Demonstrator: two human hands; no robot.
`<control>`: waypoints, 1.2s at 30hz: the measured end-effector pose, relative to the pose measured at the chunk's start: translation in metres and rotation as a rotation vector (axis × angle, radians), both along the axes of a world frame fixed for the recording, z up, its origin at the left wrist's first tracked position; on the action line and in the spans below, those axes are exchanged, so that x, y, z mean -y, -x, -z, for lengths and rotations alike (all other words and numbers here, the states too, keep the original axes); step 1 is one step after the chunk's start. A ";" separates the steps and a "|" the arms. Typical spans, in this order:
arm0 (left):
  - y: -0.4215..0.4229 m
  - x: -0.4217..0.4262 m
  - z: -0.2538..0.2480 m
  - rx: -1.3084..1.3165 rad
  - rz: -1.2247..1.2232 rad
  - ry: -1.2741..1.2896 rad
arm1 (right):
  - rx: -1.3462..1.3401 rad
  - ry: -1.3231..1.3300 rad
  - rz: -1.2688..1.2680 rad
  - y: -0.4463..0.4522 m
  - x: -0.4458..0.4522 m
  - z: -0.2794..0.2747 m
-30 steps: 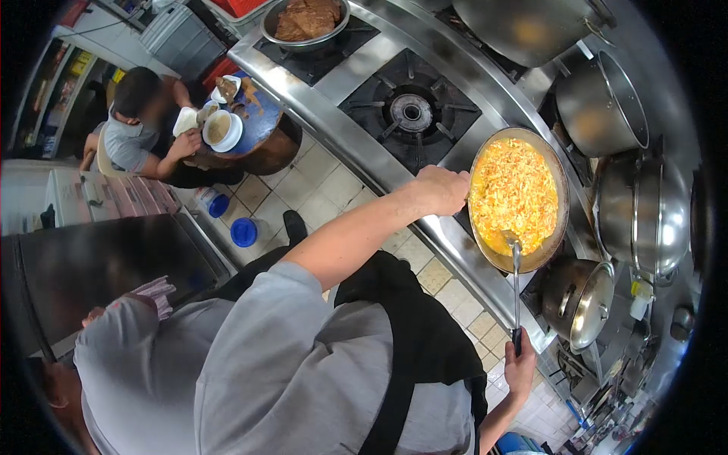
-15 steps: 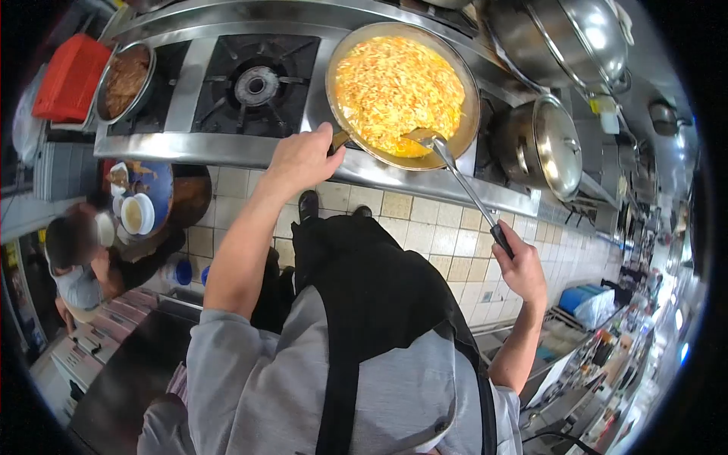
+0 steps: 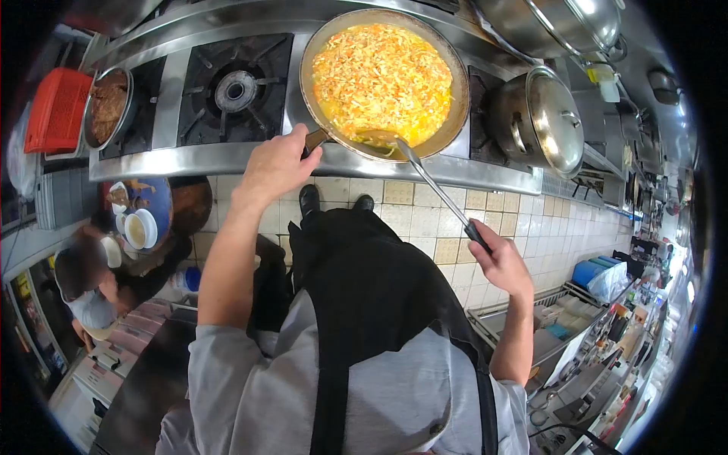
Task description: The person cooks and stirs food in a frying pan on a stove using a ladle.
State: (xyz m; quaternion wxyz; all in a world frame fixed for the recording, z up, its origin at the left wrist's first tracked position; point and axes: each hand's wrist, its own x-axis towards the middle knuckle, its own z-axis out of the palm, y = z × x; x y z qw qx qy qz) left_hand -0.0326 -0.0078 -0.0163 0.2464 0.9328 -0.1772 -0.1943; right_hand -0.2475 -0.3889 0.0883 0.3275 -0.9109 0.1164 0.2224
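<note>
A wide pan (image 3: 457,91) sits over the stove, filled with a yellow-orange mixture of small pieces (image 3: 379,80). My left hand (image 3: 279,165) is closed round the pan's handle (image 3: 316,139) at its near left side. My right hand (image 3: 500,259) grips the black handle of a metal ladle (image 3: 444,196), which slants up and left. Its head rests in the mixture at the pan's near edge, partly covered by food.
An open burner (image 3: 236,91) lies left of the pan, and a lidded pot (image 3: 535,125) stands right. Beyond are a bowl of brown food (image 3: 108,110) and a red basket (image 3: 59,110). A seated person (image 3: 91,292) is at a round blue table (image 3: 161,199), lower left.
The view has swung round, so the stove now runs across the top. The ladle's head has shifted left along the pan's near edge. Both hands keep their holds.
</note>
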 end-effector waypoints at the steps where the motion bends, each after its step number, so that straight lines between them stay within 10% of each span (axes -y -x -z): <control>1: -0.001 -0.001 0.000 0.001 0.001 -0.002 | 0.039 -0.005 -0.018 -0.004 -0.002 0.012; 25: -0.010 -0.011 -0.005 -0.023 0.000 -0.055 | -0.007 -0.639 0.546 -0.047 -0.010 0.071; 36: -0.009 -0.011 -0.007 -0.031 0.001 -0.082 | 0.024 -0.404 0.421 -0.057 -0.001 0.113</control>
